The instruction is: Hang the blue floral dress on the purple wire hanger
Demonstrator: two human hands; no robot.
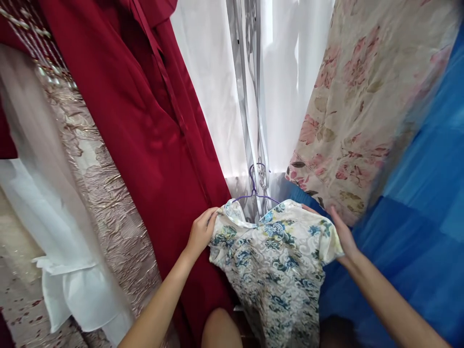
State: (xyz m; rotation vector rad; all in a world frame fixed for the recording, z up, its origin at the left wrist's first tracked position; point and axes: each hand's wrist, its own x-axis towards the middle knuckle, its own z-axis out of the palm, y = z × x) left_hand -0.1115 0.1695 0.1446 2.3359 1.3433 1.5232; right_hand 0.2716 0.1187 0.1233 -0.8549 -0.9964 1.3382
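Observation:
A short-sleeved floral garment (271, 270), white with blue, green and yellow patterns, hangs in front of me on a thin purple hanger (253, 193). My left hand (201, 231) pinches its left shoulder between thumb and fingers. At the opposite shoulder is my right hand (343, 233), its thumb raised away from the cloth. Its fingers reach behind the shoulder, their tips just showing above the fabric, and the sleeve drapes over part of the hand. The neckline sits around the hanger's lower bar. The garment's hem runs out of view below.
A long dark red garment (155, 130) hangs close on the left, beside textured pinkish cloth (105, 193) and a white ruffled piece (83, 295). Metal poles (250, 96) stand before a white curtain (290, 72). Pink-flowered cloth (348, 116) and blue fabric (413, 217) hang on the right.

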